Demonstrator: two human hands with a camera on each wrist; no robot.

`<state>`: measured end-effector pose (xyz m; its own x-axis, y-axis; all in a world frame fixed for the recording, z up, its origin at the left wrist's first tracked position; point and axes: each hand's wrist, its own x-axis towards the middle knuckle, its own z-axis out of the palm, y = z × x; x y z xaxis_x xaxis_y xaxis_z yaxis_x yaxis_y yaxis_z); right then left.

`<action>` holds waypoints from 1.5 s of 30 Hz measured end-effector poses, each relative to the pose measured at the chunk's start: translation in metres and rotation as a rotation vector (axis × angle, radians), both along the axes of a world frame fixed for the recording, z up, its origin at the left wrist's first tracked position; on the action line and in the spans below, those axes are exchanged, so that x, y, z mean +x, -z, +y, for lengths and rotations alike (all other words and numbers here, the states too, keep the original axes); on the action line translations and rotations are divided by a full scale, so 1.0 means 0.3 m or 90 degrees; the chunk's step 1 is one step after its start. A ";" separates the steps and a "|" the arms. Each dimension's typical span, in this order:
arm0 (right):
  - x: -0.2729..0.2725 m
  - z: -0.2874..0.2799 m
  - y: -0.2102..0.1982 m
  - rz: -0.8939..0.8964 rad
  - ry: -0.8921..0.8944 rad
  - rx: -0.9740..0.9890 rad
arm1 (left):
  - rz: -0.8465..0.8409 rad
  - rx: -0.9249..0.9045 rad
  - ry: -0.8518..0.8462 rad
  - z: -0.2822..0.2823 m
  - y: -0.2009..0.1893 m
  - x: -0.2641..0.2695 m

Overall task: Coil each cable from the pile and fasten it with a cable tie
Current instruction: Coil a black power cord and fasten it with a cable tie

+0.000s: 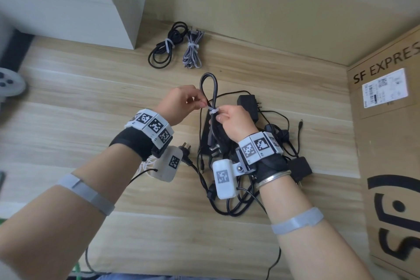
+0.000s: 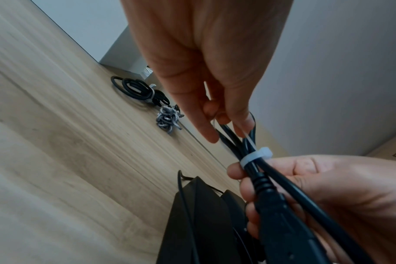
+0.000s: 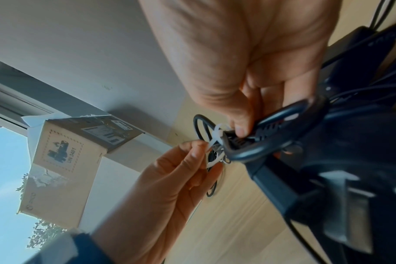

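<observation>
Two tied coils (image 1: 172,49) lie far off, out of the way; right hand (image 1: 235,121) grips a coiled cable (image 1: 210,88) while left hand (image 1: 181,102) pinches the cable tie (image 1: 213,111) tail, likely cinching it.

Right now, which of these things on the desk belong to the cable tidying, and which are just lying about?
Part of the job:
- folded black cable in the right hand
- white plastic cable tie, tail pinched by the left hand
- tangled pile of black cables and adapters
- tied black coil and tied grey braided coil, already done

Just lying about:
- brown cardboard box
- white cabinet
</observation>
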<state>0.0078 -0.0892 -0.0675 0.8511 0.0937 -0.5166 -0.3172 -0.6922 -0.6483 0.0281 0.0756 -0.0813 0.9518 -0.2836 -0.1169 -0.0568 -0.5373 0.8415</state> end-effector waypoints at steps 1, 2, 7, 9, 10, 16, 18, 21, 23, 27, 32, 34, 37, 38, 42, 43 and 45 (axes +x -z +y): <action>-0.001 -0.001 -0.002 0.000 -0.003 -0.005 | -0.008 0.011 0.002 -0.002 0.003 0.002; -0.002 -0.001 -0.005 -0.001 -0.006 -0.009 | -0.011 0.021 0.003 -0.004 0.005 0.002; -0.007 0.005 -0.021 -0.010 -0.014 -0.031 | -0.034 0.058 0.015 -0.014 0.006 0.012; -0.008 0.007 -0.024 -0.007 -0.023 -0.041 | -0.057 0.095 0.035 -0.018 -0.003 0.018; -0.007 0.009 -0.024 -0.004 -0.028 -0.044 | -0.068 0.117 0.052 -0.020 -0.008 0.021; -0.006 0.015 -0.030 0.003 -0.049 -0.056 | -0.096 0.200 0.119 -0.026 -0.024 0.032; -0.005 0.014 -0.033 0.009 -0.046 -0.052 | -0.097 0.191 0.103 -0.022 -0.026 0.032; -0.007 0.014 -0.031 0.011 -0.057 -0.054 | -0.084 0.176 0.106 -0.015 -0.035 0.031; -0.009 0.019 -0.034 0.010 -0.069 -0.064 | -0.086 0.174 0.119 -0.018 -0.040 0.034; -0.012 0.024 -0.041 -0.004 -0.089 -0.089 | -0.066 0.186 0.149 -0.042 -0.028 0.034; -0.016 0.024 -0.055 0.007 -0.049 -0.043 | -0.061 0.115 0.075 -0.040 0.006 0.014; -0.011 0.023 -0.059 -0.001 -0.024 -0.023 | -0.049 0.051 0.008 -0.026 0.015 0.017; -0.006 0.023 -0.060 -0.009 -0.014 -0.014 | 0.019 -0.042 -0.055 -0.007 0.020 0.029; -0.008 0.023 -0.059 -0.009 -0.014 -0.012 | 0.051 -0.059 -0.066 -0.002 0.023 0.031; -0.013 0.024 -0.061 -0.008 -0.010 -0.002 | 0.246 -0.179 -0.128 0.002 0.031 0.030; -0.013 0.025 -0.062 -0.010 -0.011 -0.001 | 0.274 -0.201 -0.135 0.003 0.033 0.027; -0.011 0.030 -0.065 -0.015 -0.014 0.001 | 0.293 -0.215 -0.142 0.007 0.037 0.024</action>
